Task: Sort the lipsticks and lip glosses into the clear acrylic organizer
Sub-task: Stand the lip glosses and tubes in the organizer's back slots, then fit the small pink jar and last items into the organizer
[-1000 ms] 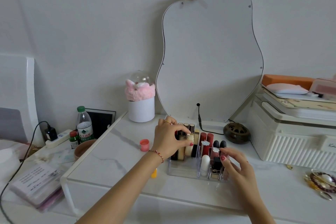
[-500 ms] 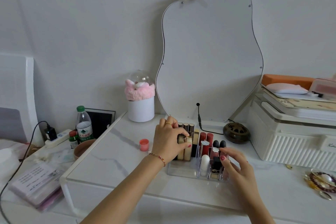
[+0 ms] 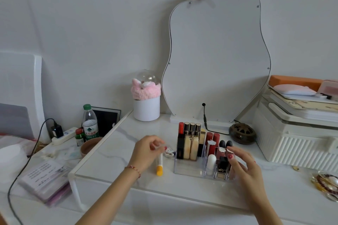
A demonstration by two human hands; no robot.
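The clear acrylic organizer [image 3: 189, 170] stands on the white shelf with lipsticks and glosses upright in it. At its back left are a red lipstick [image 3: 181, 128] and black-and-gold tubes [image 3: 192, 129], with two cream cases [image 3: 191, 146] in front. Red tubes [image 3: 212, 138], black caps [image 3: 225, 143] and a white tube [image 3: 211, 161] fill the right part. A yellow-capped tube [image 3: 159, 167] and a small silver item [image 3: 169, 154] lie just left of the organizer. My left hand [image 3: 147, 152] hovers over them, fingers curled and blurred. My right hand [image 3: 244, 167] is at the organizer's right end, fingers apart, thumb by a pink gloss.
A pear-shaped mirror [image 3: 215, 56] leans on the wall behind, its cable [image 3: 205, 122] running down beside a round dark burner [image 3: 242, 133]. A white pot [image 3: 146, 107] stands back left and a white ribbed box [image 3: 296, 144] on the right. Bottles [image 3: 89, 124] and a brown bowl [image 3: 87, 149] sit lower left.
My left hand has left the cream cases in the organizer and drawn back to the left, over the loose items. The right hand stays at the organizer's right end.
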